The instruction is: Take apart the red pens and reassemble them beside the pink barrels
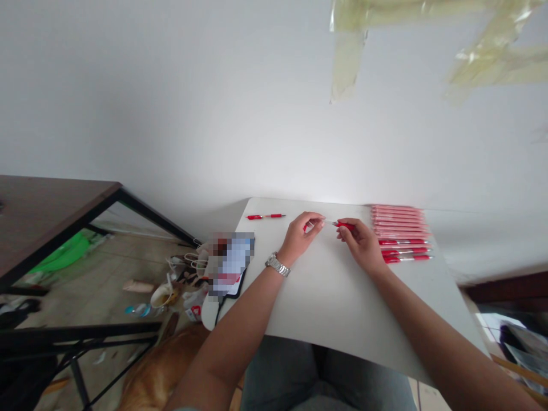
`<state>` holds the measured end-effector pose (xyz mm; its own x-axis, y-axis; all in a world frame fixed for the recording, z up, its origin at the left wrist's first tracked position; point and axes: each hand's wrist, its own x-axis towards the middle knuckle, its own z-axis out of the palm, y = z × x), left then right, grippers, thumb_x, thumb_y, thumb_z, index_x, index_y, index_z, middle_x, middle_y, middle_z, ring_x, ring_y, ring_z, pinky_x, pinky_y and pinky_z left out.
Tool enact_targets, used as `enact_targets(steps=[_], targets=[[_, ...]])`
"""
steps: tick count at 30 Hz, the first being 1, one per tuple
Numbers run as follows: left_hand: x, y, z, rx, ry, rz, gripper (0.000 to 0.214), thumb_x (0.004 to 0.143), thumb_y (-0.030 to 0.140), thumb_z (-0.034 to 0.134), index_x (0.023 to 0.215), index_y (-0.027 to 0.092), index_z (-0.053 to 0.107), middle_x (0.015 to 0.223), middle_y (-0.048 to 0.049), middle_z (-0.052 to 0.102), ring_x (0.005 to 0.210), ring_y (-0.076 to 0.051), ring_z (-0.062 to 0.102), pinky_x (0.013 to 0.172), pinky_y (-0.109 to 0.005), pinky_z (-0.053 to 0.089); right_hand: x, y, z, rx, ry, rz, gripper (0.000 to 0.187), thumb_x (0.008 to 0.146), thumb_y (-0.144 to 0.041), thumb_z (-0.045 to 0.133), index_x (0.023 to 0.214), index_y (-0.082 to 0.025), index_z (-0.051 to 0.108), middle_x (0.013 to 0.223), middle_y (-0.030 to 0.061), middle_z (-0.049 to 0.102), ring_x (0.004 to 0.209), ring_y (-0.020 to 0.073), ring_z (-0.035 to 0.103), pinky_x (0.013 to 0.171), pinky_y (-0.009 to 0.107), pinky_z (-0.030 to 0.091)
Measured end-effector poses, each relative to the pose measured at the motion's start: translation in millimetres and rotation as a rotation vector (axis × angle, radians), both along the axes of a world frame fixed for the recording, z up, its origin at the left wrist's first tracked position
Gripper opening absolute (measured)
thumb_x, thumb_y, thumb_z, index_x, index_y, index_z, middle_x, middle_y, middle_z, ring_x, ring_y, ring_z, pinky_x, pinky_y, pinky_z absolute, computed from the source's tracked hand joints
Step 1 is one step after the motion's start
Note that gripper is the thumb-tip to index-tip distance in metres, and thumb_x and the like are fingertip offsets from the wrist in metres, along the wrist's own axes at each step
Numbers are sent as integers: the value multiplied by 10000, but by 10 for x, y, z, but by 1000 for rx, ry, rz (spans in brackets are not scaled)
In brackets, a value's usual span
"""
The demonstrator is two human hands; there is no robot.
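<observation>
My left hand (303, 233), with a metal watch (277, 265) on its wrist, is closed in a pinch over the white table (325, 297); a bit of red shows between its fingers. My right hand (358, 240) is closed round a red pen part (343, 225) whose tip points at the left hand. The two hands nearly meet above the table's far middle. A whole red pen (265, 216) lies alone at the far left. A row of several red pens (402, 234) lies at the far right, just beyond my right hand.
A phone (231, 264) with a dark cable rests on the table's left edge. A dark wooden desk (51, 211) stands at the left, with cups and clutter (171, 288) on the floor. A tan dog (166, 371) lies by my knees. Tape strips (349, 54) hang on the wall.
</observation>
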<state>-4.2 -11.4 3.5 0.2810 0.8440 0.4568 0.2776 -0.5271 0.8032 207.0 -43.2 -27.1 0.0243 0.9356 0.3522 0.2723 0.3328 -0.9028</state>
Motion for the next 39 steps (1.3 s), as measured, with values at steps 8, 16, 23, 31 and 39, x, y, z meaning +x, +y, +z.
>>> enact_targets(steps=[8, 16, 23, 31, 39], targets=[[-18, -10, 43, 51, 2, -5, 189, 1015, 356, 621, 1105, 225, 724, 1106, -66, 734, 991, -169, 683, 917, -330, 567, -32, -25, 107, 136, -256, 8, 253, 999, -461, 631, 1076, -236, 720, 1009, 67, 714, 827, 195, 694, 772, 360, 597], [-107, 27, 77, 121, 68, 99, 200, 1034, 314, 575, 1163, 238, 708, 1103, -67, 724, 991, -175, 674, 899, -332, 565, -18, -3, 74, 121, -241, -6, 255, 996, -463, 635, 1049, -228, 719, 983, 66, 703, 797, 192, 694, 743, 361, 599], [-271, 128, -14, 143, 285, 401, 135, 976, 195, 591, 1042, 235, 702, 1008, -65, 698, 943, -210, 649, 909, -377, 535, -3, 0, 58, 95, -217, -27, 287, 991, -496, 629, 1057, -232, 720, 990, 62, 701, 821, 193, 694, 758, 361, 602], [-418, 180, -118, 165, 467, 501, 151, 912, 148, 618, 978, 243, 715, 954, -67, 674, 853, -232, 609, 862, -398, 502, -5, 2, 60, 78, -199, -30, 338, 982, -549, 622, 1045, -233, 725, 995, 78, 709, 828, 206, 694, 741, 369, 616], [-363, 156, -96, 152, 470, 425, 143, 938, 163, 611, 1004, 241, 710, 983, -70, 669, 905, -238, 613, 884, -405, 504, -9, 7, 59, 77, -194, -25, 316, 982, -524, 631, 1043, -228, 724, 986, 71, 705, 831, 200, 691, 736, 360, 606]])
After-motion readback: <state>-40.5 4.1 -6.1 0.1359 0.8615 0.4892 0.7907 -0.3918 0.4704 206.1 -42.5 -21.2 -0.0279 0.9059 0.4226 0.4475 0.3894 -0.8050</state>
